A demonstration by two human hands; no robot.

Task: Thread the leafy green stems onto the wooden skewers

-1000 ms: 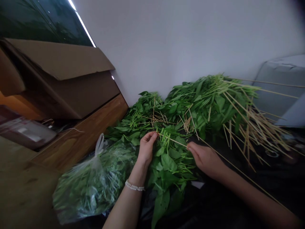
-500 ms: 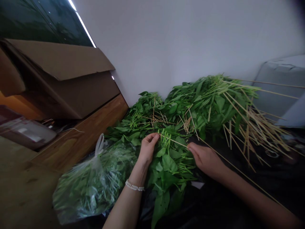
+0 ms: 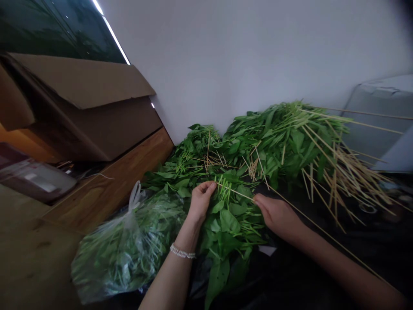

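Note:
A thin pale wooden stick point(image 3: 237, 192) spans the space between my hands. Its left end is pinched between the thumb and fingers of my left hand point(image 3: 202, 197), which has a white beaded bracelet at the wrist. My right hand point(image 3: 277, 214) is closed around the stick's other end. Several green stems point(image 3: 225, 191) hang in a row from the stick near my left fingertips, their broad leaves point(image 3: 229, 221) spreading below. More leafy stems point(image 3: 253, 228) lie loosely underneath, beside my right hand.
A clear plastic bag point(image 3: 129, 252) full of greens lies at the left. Behind my hands are heaps of leafy stems point(image 3: 271, 133), with many loose sticks point(image 3: 351, 176) at the right. An open cardboard box point(image 3: 93, 125) and a grey bin point(image 3: 371, 116) flank the white wall.

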